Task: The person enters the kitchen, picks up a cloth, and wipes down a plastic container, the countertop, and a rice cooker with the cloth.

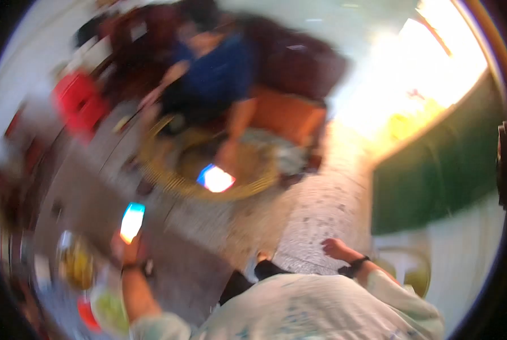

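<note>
My left hand (127,249) is closed around a smartphone (132,222) whose lit screen glares white and light blue. A dark band circles that wrist. Out to the other side, my right hand (336,248) hangs above the floor, also with a dark band at the wrist. I see no object in it, but blur hides how its fingers are set. Across from me, a seated person in a blue top (216,76) reaches one hand over a round woven basket (231,192). A bright glowing rectangle, likely a second phone screen (216,179), shows by that hand.
A red stool (80,102) stands at the upper left. An orange cushion (284,116) lies on the dark sofa (299,62). At lower left are a container of yellowish things (77,263) and a green bowl (109,309). A dark green panel (440,164) stands on the right.
</note>
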`<state>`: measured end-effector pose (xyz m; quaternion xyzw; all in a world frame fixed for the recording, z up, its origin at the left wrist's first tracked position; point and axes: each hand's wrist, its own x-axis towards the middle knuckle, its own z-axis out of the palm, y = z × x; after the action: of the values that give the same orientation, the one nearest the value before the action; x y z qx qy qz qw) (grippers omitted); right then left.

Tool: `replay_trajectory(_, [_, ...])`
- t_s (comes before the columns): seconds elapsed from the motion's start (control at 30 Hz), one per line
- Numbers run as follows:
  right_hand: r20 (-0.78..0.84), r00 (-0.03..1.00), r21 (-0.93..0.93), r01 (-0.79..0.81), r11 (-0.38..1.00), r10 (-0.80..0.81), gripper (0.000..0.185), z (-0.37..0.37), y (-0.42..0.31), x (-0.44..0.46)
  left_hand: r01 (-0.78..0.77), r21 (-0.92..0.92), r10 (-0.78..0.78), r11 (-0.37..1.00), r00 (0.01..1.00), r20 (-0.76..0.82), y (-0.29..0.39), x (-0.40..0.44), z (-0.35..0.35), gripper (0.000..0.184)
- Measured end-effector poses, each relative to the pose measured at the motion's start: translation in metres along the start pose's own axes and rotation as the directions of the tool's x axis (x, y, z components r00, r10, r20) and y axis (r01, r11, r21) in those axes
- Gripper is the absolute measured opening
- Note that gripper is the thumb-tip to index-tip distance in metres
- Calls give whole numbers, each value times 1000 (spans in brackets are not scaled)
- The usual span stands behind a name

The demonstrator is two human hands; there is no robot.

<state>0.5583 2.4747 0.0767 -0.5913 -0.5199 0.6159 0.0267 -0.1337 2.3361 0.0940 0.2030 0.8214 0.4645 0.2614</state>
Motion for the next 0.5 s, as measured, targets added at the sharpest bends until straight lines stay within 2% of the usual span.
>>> replay_trajectory(0.03, [-167,983,-403,-1,915,-73,19,30,-68,-43,-182,470,254,864,963,-94,-55,30,-3,35])
replay_trajectory(0.07, [-159,970,-545,70,835,-185,20,27,-44,-40,-294,578,420,761,902,-95,-100,60,-1,42])
replay_trajectory(0.1, [-220,966,-526,-2,850,-134,22,31,-46,-48,-377,669,457,641,887,62,-28,31,1,51])
replay_trajectory(0.13, [-172,964,-546,79,834,-204,24,21,1,-32,-118,853,426,509,895,-131,-10,14,18,49])
replay_trajectory(0.17, [-272,950,-523,-10,852,-156,25,26,-10,-49,-47,856,151,516,988,-38,-23,42,12,74])
replay_trajectory(0.2, [-345,933,-496,-89,864,-102,26,35,-30,-65,38,878,-150,478,988,39,-35,69,5,100])
replay_trajectory(0.33, [-395,918,-383,-124,915,-41,27,39,-24,-90,41,874,-124,485,992,22,-40,108,31,102])
replay_trajectory(0.4, [-396,918,-421,-195,886,14,28,40,-17,-99,115,911,-164,397,985,-53,-53,138,42,103])
replay_trajectory(0.47, [-404,915,-410,-183,893,2,29,42,-11,-104,46,907,-109,419,994,0,-68,145,42,101])
replay_trajectory(0.5, [-400,916,-405,-195,893,19,29,45,-3,-104,-93,934,-143,346,978,150,-38,110,42,100])
